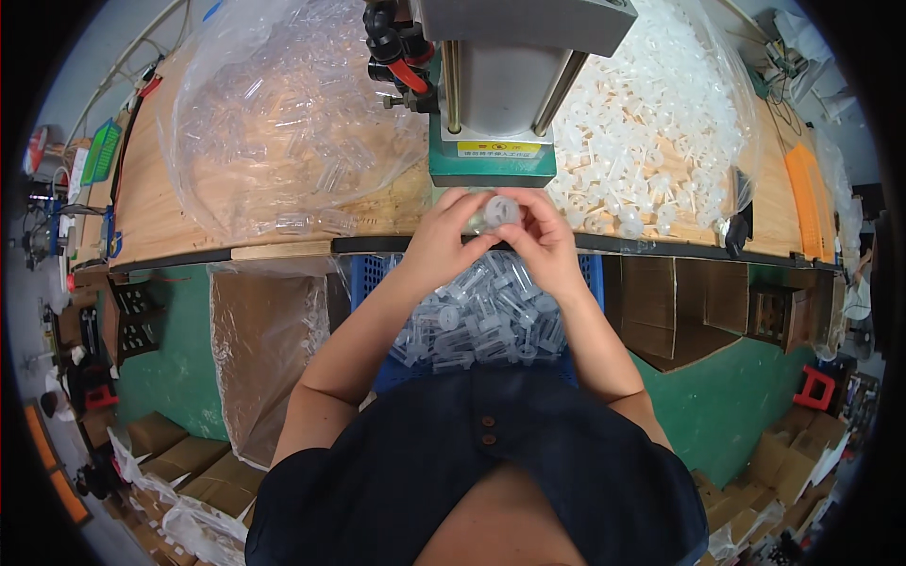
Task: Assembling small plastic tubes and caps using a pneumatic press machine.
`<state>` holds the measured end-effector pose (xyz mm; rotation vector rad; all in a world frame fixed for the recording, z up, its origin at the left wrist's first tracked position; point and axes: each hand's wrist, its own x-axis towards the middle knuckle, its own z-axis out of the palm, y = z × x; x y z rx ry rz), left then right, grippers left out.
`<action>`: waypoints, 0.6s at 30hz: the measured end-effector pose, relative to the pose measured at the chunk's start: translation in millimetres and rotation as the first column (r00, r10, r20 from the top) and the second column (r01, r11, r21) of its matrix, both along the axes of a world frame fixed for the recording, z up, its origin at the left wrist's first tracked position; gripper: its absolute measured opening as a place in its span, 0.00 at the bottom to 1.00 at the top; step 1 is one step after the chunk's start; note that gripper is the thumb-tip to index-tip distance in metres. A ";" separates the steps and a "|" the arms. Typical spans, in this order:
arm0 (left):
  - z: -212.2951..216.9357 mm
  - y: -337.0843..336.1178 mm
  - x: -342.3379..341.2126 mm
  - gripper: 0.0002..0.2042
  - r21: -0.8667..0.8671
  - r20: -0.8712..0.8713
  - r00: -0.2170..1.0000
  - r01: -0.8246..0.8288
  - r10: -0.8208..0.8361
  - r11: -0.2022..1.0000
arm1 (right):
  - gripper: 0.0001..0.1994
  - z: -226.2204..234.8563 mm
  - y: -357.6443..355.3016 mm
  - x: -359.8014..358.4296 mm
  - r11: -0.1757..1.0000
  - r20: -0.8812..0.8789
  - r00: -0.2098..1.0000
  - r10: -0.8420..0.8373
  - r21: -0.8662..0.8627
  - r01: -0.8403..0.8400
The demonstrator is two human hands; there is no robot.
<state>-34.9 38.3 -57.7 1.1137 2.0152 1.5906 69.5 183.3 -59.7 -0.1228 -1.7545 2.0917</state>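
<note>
We hold a white disc (501, 209) between left hand (444, 236) and right hand (545, 236), fitting parts; seating it squarely likely comes next.

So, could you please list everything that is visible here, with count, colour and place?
Press machine: one, grey with green base, bench centre.
Bag of clear tubes: one, transparent, bench left.
White plastic parts: many, bench right.
Blue crate: one, under bench edge, filled with clear pieces.
Cardboard boxes: several, brown, right and lower left.
Small round part: one, white, held between both hands.
Left hand: holding it.
Right hand: holding it.
</note>
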 end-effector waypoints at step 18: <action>-12.0 -38.9 -90.7 0.27 -0.344 -0.478 0.863 -0.011 -0.165 0.939 | 0.13 -12.1 52.3 5.9 0.301 0.296 0.869 -0.397 0.936 -0.182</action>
